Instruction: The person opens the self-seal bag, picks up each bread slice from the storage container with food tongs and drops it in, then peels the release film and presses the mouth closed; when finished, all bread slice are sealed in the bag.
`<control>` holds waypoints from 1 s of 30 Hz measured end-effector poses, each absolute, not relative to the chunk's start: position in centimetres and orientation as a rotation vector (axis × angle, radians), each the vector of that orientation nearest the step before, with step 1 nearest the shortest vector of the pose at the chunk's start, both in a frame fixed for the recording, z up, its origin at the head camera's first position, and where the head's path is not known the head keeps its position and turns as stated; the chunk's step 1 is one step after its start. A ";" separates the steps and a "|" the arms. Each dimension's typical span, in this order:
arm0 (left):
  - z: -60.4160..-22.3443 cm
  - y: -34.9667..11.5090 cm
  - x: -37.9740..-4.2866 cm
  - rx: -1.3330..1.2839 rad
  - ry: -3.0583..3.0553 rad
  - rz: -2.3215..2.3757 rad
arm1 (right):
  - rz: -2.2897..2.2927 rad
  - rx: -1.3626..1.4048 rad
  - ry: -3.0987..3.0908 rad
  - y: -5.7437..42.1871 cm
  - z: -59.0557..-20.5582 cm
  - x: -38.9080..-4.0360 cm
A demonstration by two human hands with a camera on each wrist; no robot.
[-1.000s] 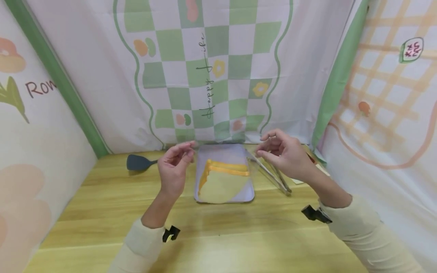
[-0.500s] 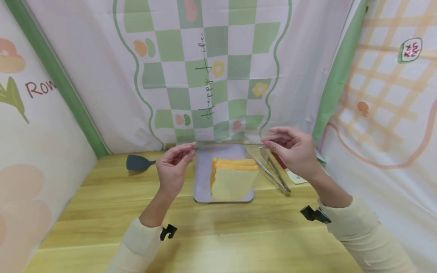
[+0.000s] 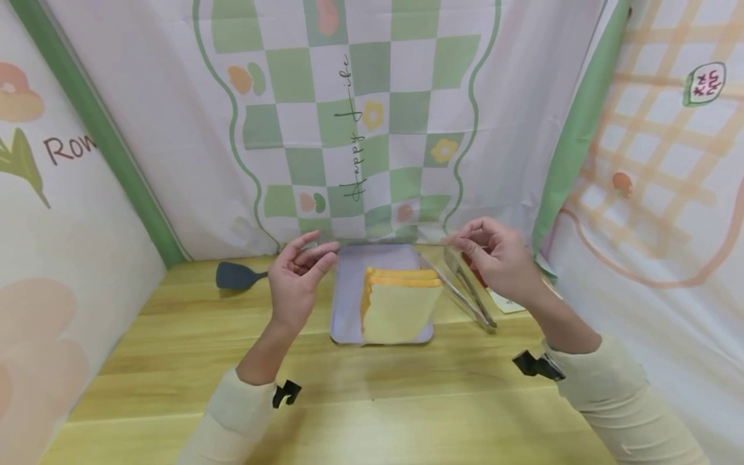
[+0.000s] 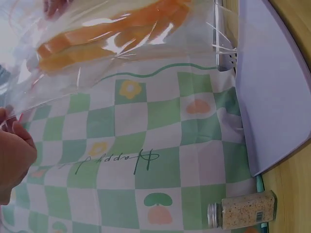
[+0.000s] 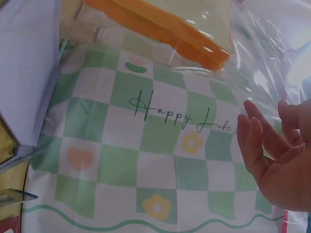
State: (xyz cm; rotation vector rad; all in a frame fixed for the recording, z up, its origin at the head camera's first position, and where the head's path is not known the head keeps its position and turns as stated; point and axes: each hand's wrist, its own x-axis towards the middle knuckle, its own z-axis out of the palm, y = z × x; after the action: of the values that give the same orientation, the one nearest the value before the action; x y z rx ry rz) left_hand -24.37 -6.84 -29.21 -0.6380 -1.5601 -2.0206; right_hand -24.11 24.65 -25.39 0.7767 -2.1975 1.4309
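A clear plastic bag (image 4: 87, 77) with bread slices (image 3: 401, 310) inside hangs between my two hands, in front of the lilac tray (image 3: 349, 303). The slices have orange crusts and stand upright, toward the bag's right side in the head view. My left hand (image 3: 295, 278) pinches the bag's upper edge between thumb and finger, its index finger raised. At the other upper corner, my right hand (image 3: 496, 261) holds the bag with its fingertips together. A red strip shows near the edge by the left fingertips in the left wrist view. The film is barely visible from the head.
Metal tongs (image 3: 465, 297) lie right of the tray, beside a card (image 3: 506, 302) partly behind the right hand. A dark spatula (image 3: 238, 276) lies at left. The left wrist view shows a seasoning jar (image 4: 248, 209). A checked curtain (image 3: 372, 129) closes the table's back.
The bread in the bag has swung right and now hangs straighter. My right hand has shifted slightly right, its fingertips closing together. The left index and middle fingers have spread apart.
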 end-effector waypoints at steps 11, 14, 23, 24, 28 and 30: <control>-29.3 -6.6 -24.6 -0.466 -1.541 -2.064 | 1.583 0.844 -2.211 24.0 -26.6 -24.9; -29.2 -6.9 -24.6 -0.457 -1.567 -2.050 | 1.617 0.908 -2.130 24.1 -26.8 -25.1; -29.0 -8.7 -25.2 -0.788 -1.629 -1.986 | 1.658 1.208 -1.969 25.1 -26.2 -25.5; -29.0 -8.9 -25.3 -0.828 -1.631 -1.979 | 1.679 1.239 -1.950 25.2 -26.1 -25.6; -29.0 -9.7 -25.7 -0.985 -1.624 -1.968 | 1.731 1.308 -1.886 25.4 -26.1 -25.8; -29.0 -10.0 -25.9 -1.049 -1.631 -1.958 | 1.754 1.317 -1.867 25.5 -26.1 -25.9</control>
State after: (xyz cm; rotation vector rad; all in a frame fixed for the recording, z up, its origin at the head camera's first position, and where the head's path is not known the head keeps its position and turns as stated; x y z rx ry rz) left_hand -25.94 -10.01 -29.02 -1.0493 -1.6306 -1.9577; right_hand -25.92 25.47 -26.13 1.3173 -1.8674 1.7544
